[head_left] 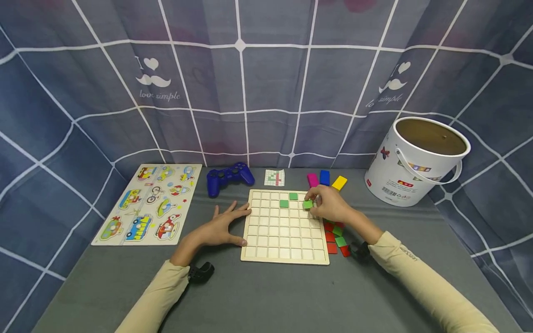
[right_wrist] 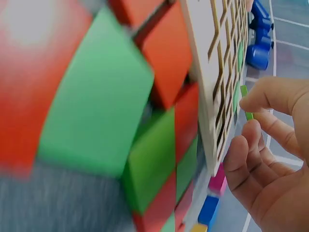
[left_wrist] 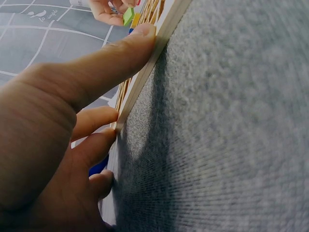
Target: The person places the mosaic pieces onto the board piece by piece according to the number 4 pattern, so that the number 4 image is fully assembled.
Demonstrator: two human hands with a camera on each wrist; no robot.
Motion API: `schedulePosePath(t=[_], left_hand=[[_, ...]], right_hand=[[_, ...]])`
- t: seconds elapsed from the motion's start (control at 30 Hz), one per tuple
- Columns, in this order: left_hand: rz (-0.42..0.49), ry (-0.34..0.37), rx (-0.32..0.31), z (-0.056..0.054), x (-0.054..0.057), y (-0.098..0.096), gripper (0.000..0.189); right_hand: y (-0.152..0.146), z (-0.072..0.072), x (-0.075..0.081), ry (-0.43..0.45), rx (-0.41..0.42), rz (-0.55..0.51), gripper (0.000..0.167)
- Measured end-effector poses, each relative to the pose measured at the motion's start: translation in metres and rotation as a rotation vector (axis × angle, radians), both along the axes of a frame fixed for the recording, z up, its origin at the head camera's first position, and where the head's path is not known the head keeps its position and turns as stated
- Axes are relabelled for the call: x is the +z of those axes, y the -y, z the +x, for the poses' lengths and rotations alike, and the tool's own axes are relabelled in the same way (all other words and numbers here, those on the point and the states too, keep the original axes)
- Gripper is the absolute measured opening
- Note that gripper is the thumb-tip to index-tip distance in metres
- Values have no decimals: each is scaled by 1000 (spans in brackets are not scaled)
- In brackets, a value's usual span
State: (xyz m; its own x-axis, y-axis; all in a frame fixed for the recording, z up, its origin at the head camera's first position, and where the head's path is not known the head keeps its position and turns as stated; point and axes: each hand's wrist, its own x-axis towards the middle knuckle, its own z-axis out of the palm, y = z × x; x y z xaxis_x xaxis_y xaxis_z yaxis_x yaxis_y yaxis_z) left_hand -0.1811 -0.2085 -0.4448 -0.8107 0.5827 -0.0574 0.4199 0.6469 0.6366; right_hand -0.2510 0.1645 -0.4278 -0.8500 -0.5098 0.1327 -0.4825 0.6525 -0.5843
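left hand point(head_left: 220, 226): flat, fingers spread and straight, palm down
right hand point(head_left: 331, 206): fingers curled, fingertips pinching
forearms: both stretched forward, sleeved

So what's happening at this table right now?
A person is filling a wooden grid board with coloured tiles. The right hand pinches a green tile over the board's upper right cells; two green tiles already sit in the grid. The left hand rests flat against the board's left edge. Loose red and green tiles lie right of the board.
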Motion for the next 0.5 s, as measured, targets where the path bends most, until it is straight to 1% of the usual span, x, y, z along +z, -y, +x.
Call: schedulePosePath(t=[0.2,0.5], left_hand=[[-8,4,3,0,-2,0,96],[-5,1,5,1,0,-3,96]], right_hand=[[18,5,-3,23,68,-61,27],[47,3,0,50,111,-63,26]])
